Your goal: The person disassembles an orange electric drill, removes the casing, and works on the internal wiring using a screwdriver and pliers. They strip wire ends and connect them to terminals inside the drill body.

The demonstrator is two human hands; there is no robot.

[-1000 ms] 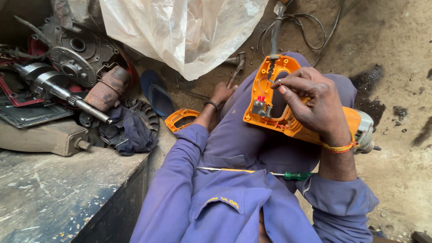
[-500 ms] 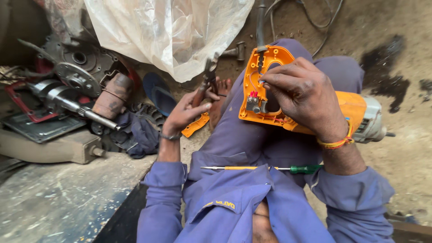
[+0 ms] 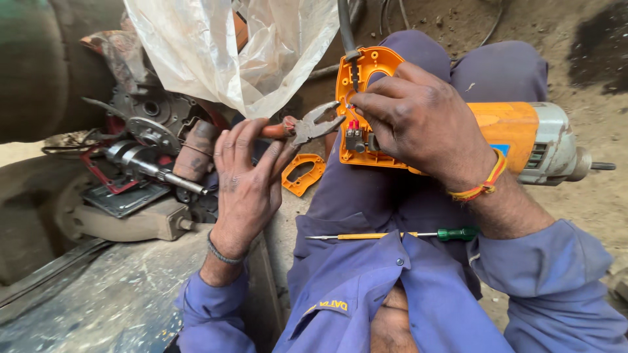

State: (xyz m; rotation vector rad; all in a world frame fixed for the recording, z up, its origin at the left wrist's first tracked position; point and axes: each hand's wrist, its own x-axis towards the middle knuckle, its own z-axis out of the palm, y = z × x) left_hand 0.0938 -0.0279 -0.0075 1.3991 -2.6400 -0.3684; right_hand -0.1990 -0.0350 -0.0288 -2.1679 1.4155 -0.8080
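An orange power drill (image 3: 504, 131) lies across my lap with its handle shell off, wires and a switch showing inside. My right hand (image 3: 418, 121) rests on the open handle, fingertips pinching at the wiring by the black cable. My left hand (image 3: 245, 180) holds a pair of pliers (image 3: 307, 125) by the red grips, the jaws pointing at the open handle and close to it. A screwdriver (image 3: 392, 235) with a yellow shaft and green handle lies on my blue overalls.
The loose orange handle cover (image 3: 303, 173) lies on the ground by my left knee. A dismantled motor and metal parts (image 3: 147, 150) sit at left on a worn bench (image 3: 98, 301). A clear plastic bag (image 3: 229, 46) hangs above them. Dirt floor lies at right.
My left hand came up from the ground near the orange cover, took hold of the pliers and brought them toward the drill handle. My right hand stayed on the drill.
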